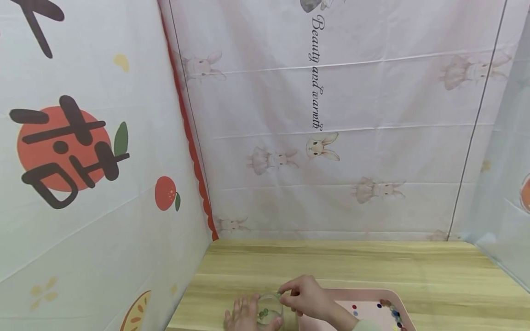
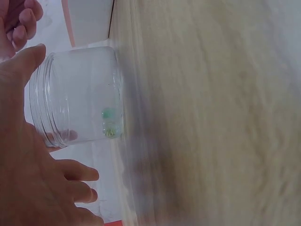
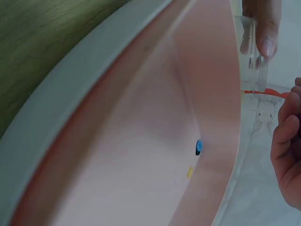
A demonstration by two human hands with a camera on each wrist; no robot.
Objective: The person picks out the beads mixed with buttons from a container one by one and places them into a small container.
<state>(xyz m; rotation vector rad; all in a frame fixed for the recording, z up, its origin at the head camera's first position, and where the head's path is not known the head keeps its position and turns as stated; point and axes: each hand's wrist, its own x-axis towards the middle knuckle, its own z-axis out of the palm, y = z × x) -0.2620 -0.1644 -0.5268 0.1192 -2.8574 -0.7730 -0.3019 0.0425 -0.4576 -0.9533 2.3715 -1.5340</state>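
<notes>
A clear glass-like jar (image 1: 271, 305) stands upright on the table with a few green beads (image 2: 108, 114) at its bottom. My left hand (image 1: 243, 316) holds it near the rim, thumb on one side and index finger on the other. Its remaining fingers (image 2: 77, 181) spread past the jar in the left wrist view. At the mouth of the jar is my right hand (image 1: 312, 299), thumb and index fingertips close together and the other fingers curled. I cannot tell whether something small sits between those fingertips.
Right of the jar lies a pink tray (image 1: 372, 293), its raised wall (image 3: 211, 66) close to the jar. Small coloured pieces are scattered in it, among them a blue piece (image 3: 199, 146) and a yellow piece (image 3: 190, 172). Printed cloth (image 1: 352, 207) hangs behind the table and at both sides.
</notes>
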